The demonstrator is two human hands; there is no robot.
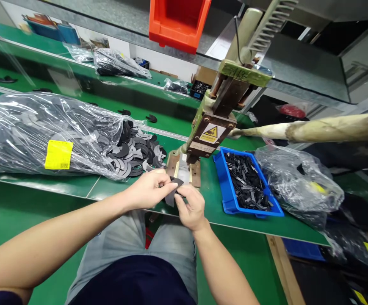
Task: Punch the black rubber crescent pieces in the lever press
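Between both hands, at the bench's front edge, is a dark grey curved piece (170, 198). My left hand (152, 189) pinches its upper part between thumb and fingers. On the other side my right hand (190, 206) has its fingers closed at the piece's right edge; whether it also grips a smaller part is hidden. Just beyond the hands stands a hand press (209, 127) with a metal base (195, 173) and a warning label. Left of the press, loose black and grey curved pieces (136, 152) spill out of a large clear plastic bag (28, 127) with a yellow label.
A blue tray (227, 186) of small black parts stands right of the press, beside another clear bag (301, 182). The press's long lever (311, 129) reaches out to the right. An orange bin (179, 36) hangs above. Behind runs a green conveyor (101, 101) with scattered pieces.
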